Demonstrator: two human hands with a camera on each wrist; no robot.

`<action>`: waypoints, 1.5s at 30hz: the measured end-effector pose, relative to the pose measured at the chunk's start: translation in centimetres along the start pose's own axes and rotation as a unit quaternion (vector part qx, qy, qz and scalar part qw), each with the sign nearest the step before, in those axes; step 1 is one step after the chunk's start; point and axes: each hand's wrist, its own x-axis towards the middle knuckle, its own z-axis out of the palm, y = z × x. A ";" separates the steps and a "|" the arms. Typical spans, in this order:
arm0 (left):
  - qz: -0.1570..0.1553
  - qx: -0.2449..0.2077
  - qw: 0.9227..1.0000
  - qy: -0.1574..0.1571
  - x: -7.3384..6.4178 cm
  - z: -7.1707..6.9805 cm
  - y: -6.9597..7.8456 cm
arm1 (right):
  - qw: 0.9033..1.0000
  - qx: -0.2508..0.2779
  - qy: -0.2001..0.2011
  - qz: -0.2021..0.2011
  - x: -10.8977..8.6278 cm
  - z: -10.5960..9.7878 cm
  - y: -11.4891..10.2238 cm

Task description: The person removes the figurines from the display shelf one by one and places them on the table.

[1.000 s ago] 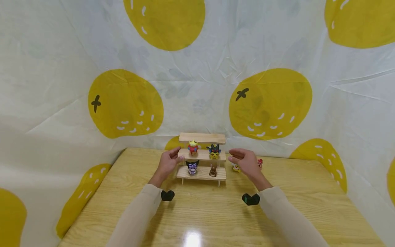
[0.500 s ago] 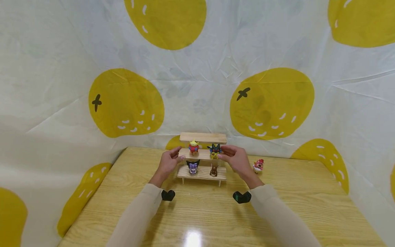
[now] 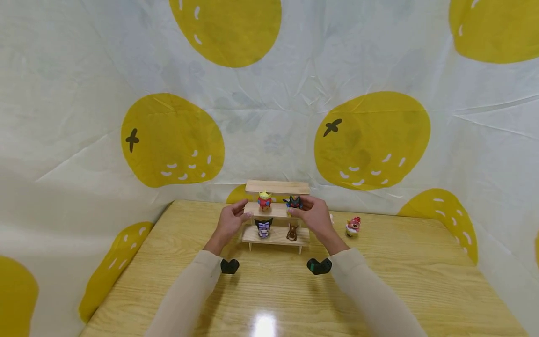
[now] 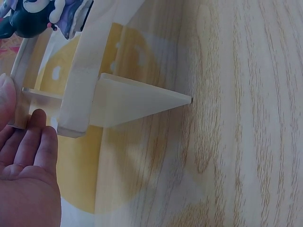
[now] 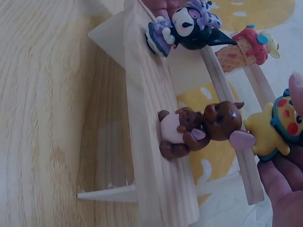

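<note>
A three-tier wooden display shelf (image 3: pixel 278 188) stands at the table's back. My left hand (image 3: pixel 229 222) grips the left end of its middle board, thumb on one side and fingers on the other in the left wrist view. On the middle board's right side, my right hand (image 3: pixel 316 217) pinches a yellow figurine in a dark hood (image 5: pixel 284 118). Left of that figurine sits a red figurine on an ice-cream cone (image 3: pixel 264 201). The lowest board carries a black-and-purple figurine (image 3: pixel 263 228) and a brown figurine holding a small one (image 5: pixel 189 127).
A red-and-white figurine (image 3: pixel 353 226) stands on the wooden table (image 3: pixel 269 290) right of the shelf. Something pale shows partly behind my right wrist. A white cloth with yellow fruit prints (image 3: pixel 269 140) hangs behind and beside the table.
My right hand has moved left from beside the shelf to the hooded figurine and now pinches it. My left hand has stayed at the shelf's left end.
</note>
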 end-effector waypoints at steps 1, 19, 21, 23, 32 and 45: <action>-0.001 0.002 1.000 0.001 0.0 0.0 0.0 | 1.000 -0.002 0.003 0.001 0.0 0.0 0.0; -0.004 -0.011 1.000 0.011 0.0 0.1 0.4 | 0.995 -0.083 0.053 -0.019 -0.1 -0.4 -0.6; -0.002 -0.014 1.000 0.010 0.0 0.0 0.4 | 0.995 -0.087 0.054 -0.018 -0.2 -0.5 -0.7; -0.003 -0.015 1.000 0.008 -0.1 0.0 0.4 | 0.994 -0.092 0.053 -0.015 -0.4 -0.7 -0.8; -0.005 -0.016 1.000 0.002 0.0 -0.1 0.5 | 0.994 -0.100 0.048 -0.019 -1.3 -1.8 -1.4; -0.004 -0.001 1.000 0.000 0.0 0.1 0.3 | 0.994 -0.094 0.042 -0.021 -2.4 -3.7 -1.0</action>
